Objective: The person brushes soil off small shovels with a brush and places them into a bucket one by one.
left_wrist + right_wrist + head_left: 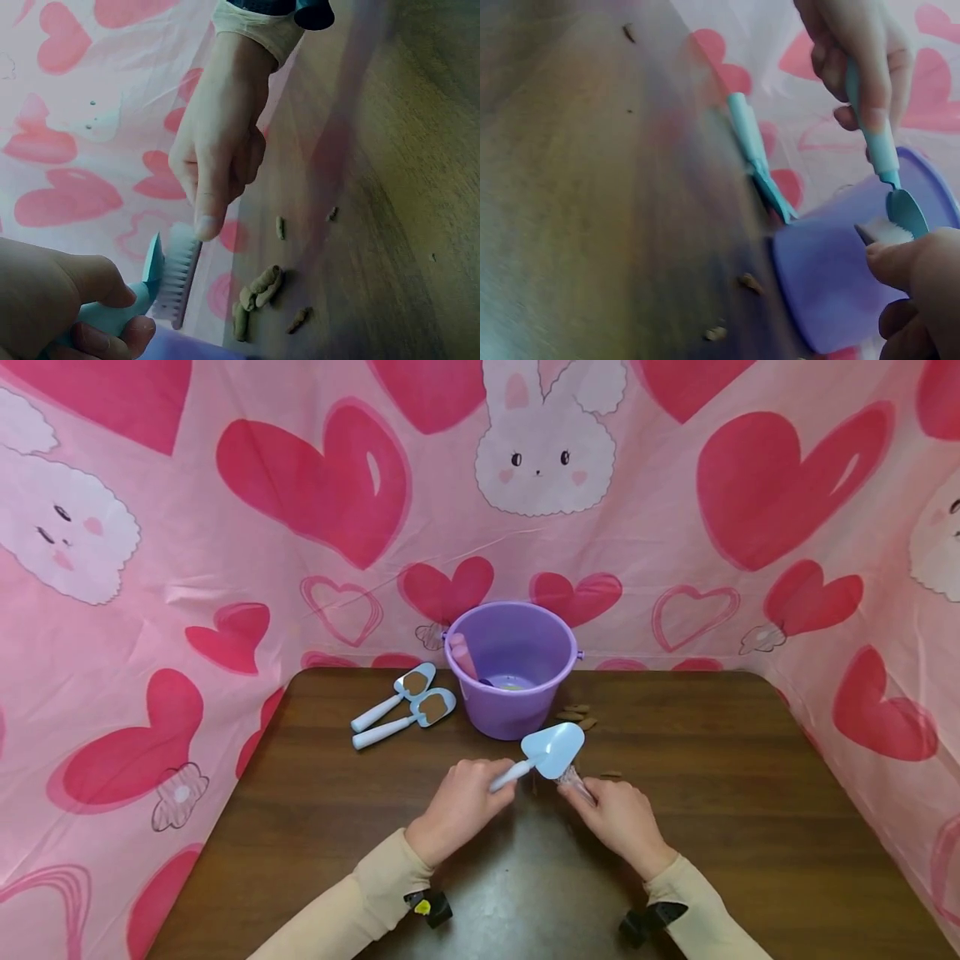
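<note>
scoop (544,755)'s just near of the bucket (504,710), left hand (467,797) gripping its handle (512,775), right hand (624,822) gripping the brush (178,274) by the near edge; i'd keep the scoop steady and stroke lightly toward the bucket, clear of brown bits (264,280) at right.

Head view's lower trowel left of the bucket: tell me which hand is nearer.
Left. The left hand is below and right of that trowel; the right hand is farther right, beyond the left one.
</note>
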Demonstrator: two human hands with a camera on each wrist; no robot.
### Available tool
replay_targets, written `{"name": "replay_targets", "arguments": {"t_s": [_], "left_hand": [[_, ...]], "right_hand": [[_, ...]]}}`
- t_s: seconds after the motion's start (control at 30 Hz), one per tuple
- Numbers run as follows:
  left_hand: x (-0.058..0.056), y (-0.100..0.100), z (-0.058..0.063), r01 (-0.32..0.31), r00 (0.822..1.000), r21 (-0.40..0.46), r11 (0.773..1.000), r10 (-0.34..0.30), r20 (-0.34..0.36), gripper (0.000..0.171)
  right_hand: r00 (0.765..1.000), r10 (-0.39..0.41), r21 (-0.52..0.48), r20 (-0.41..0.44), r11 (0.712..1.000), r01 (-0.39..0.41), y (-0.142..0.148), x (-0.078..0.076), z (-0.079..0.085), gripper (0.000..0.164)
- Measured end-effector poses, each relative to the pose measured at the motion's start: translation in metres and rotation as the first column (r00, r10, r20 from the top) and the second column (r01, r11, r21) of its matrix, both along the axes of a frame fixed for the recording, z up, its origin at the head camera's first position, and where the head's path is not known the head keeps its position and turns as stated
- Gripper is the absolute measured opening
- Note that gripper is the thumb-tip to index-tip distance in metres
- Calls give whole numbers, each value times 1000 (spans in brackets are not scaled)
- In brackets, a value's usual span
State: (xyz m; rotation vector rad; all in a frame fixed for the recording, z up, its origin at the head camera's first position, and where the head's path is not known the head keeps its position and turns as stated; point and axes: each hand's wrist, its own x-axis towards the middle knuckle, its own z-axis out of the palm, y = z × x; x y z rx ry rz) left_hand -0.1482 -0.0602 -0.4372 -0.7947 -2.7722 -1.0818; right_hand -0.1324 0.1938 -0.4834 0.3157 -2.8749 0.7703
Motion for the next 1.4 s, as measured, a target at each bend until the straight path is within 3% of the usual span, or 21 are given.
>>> {"name": "replay_targets", "arguments": {"t_s": [0.17,0.3,0.57,0.67,1.0,1.2,1.4], "left_hand": [[1,0,2,15,1000,-5,1000,-15,8,17],[2,1,1,20,1000,2,1000,-20,-10,15],[1,4,-3,-14,996,12,1000,15,-93,17],[0,3,-3,-15,997,-6,1000,15,-70,15],[-1,0,-3,46,997,-40,998,-44,60,8],[-1,-1,-5,50,997,-27,998,-48,62,9],[-1,4,-3,29,1000,-12,999,-29,2,15]], "right_hand": [[997,-70,17,-30,997,71,12,-4,8,41],[997,-75,28,-24,997,75,15,-5,7,41],[999,27,48,-37,999,-25,0,0,-1,44],[999,42,44,-33,998,-40,-1,2,-1,45],[997,-69,6,19,998,69,18,-5,5,40],[995,-85,-5,47,996,85,18,-6,2,43],[1000,-12,10,-4,1000,13,5,-1,-5,39]]}}
